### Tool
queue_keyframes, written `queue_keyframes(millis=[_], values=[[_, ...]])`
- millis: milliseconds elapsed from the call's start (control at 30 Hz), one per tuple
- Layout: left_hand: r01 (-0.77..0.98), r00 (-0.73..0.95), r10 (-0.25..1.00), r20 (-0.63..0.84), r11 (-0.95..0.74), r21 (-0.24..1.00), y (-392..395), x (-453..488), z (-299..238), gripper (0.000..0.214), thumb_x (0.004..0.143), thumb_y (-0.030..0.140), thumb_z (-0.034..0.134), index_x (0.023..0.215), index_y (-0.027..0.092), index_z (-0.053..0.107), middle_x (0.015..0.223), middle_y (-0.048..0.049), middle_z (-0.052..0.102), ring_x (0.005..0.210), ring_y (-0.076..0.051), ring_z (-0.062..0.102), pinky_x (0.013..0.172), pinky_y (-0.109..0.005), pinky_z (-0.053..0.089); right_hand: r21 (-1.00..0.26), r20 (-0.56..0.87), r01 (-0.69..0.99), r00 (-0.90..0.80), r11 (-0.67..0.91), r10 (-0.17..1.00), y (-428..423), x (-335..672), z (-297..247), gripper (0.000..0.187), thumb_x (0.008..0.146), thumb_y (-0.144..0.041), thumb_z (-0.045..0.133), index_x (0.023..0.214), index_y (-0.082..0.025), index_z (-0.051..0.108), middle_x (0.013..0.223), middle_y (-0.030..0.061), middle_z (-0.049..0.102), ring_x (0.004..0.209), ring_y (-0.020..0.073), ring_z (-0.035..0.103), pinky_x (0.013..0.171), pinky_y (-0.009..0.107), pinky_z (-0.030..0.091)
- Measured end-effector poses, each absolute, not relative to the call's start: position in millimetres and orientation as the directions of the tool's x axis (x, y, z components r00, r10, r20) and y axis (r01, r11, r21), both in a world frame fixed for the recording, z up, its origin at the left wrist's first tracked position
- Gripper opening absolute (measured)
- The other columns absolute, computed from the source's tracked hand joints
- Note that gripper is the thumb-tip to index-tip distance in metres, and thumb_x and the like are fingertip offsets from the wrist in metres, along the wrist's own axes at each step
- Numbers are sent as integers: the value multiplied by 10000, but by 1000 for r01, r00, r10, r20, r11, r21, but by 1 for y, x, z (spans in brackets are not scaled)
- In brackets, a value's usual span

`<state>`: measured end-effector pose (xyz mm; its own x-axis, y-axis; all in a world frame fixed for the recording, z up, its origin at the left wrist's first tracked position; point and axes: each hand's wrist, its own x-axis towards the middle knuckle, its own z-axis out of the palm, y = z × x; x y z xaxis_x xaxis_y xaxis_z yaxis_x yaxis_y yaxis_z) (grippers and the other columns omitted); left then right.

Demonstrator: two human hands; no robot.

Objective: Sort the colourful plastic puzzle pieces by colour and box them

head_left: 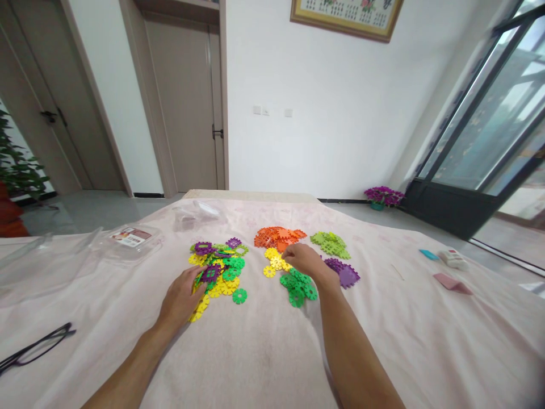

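Note:
At the left edge of a mixed pile of interlocking plastic discs [219,287], my left hand [183,298] has its thumb and fingers closed at a purple square interlocking piece [210,274]. Yellow and green discs lie under and around that piece. My right hand [303,260] is closed in a pinch over a small group of yellow discs [269,271]; whatever is between its fingertips is hidden. Orange pieces [272,236] are heaped just beyond it. Green discs [297,288] lie below the right wrist, and purple pieces [349,276] to its right. Light green pieces [331,244] form another group farther back.
Clear plastic containers [131,241] stand at the left and back of the cloth-covered table [255,352]. Eyeglasses [38,345] lie at the near left. A white box [453,259], a blue item [428,254] and a folded pink cloth [452,283] are at the right.

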<state>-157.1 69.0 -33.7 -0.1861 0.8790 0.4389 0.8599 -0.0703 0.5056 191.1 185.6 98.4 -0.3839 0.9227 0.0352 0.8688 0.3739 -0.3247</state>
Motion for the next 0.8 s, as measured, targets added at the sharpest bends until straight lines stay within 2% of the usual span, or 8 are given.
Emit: queue_keyframes(millis=[67, 133, 267, 433, 500, 567, 700, 800], values=[[860, -185, 885, 428, -65, 506, 69, -156, -32, 469, 914, 372, 498, 1315, 167, 631, 1357, -117, 643, 1281, -273, 587, 1142, -437, 418, -404, -29, 782, -530, 475, 847, 176, 171, 95, 221, 809, -161, 652, 968, -197, 801, 942, 30, 787, 853, 172, 700, 683, 219, 432], [860, -183, 886, 425, -65, 506, 69, -156, -31, 470, 921, 375, 492, 1318, 162, 627, 1357, -121, 641, 1287, -273, 583, 1146, -437, 412, -429, -109, 739, -613, 519, 782, 165, 150, 90, 205, 798, -244, 718, 981, -206, 801, 945, 21, 785, 838, 170, 697, 661, 216, 425], [865, -175, 886, 429, -69, 497, 70, -157, -34, 457, 917, 359, 501, 1321, 180, 617, 1365, -111, 637, 1306, -270, 568, 1152, -439, 405, -339, -185, 770, -618, 541, 764, 142, 115, 78, 248, 820, -439, 736, 976, -258, 803, 955, 24, 778, 850, 193, 690, 652, 239, 412], [866, -162, 885, 436, -83, 493, 70, -160, -38, 453, 923, 357, 496, 1331, 190, 603, 1375, -111, 628, 1302, -271, 563, 1148, -459, 403, -240, -95, 764, -632, 599, 769, 125, 95, 64, 424, 731, -566, 811, 1010, -251, 765, 1079, 58, 738, 914, 224, 680, 671, 259, 409], [868, -158, 886, 437, -86, 489, 70, -160, -38, 459, 924, 353, 495, 1337, 185, 602, 1383, -114, 620, 1305, -271, 558, 1149, -459, 401, -224, -78, 769, -626, 598, 776, 123, 92, 59, 470, 691, -546, 850, 1027, -235, 740, 1081, 63, 730, 906, 221, 675, 658, 256, 391], [868, -157, 884, 441, -89, 489, 70, -159, -38, 464, 921, 354, 499, 1337, 180, 606, 1381, -115, 622, 1307, -270, 557, 1150, -452, 402, -255, -83, 774, -615, 580, 784, 123, 90, 58, 437, 702, -483, 856, 1035, -235, 721, 1032, 42, 737, 878, 204, 669, 633, 246, 362], [859, -170, 882, 439, -86, 505, 70, -158, -36, 464, 905, 362, 509, 1317, 184, 627, 1367, -115, 635, 1301, -275, 567, 1146, -453, 409, -391, -96, 744, -618, 541, 780, 130, 95, 65, 237, 769, -306, 798, 985, -240, 726, 951, -2, 747, 838, 159, 655, 618, 225, 336], [854, -185, 883, 432, -74, 515, 69, -157, -34, 464, 898, 366, 512, 1309, 191, 636, 1362, -113, 641, 1291, -280, 577, 1143, -453, 412, -427, -89, 735, -615, 528, 784, 141, 110, 77, 125, 785, -221, 741, 910, -219, 748, 887, -2, 745, 781, 139, 639, 612, 217, 335]])
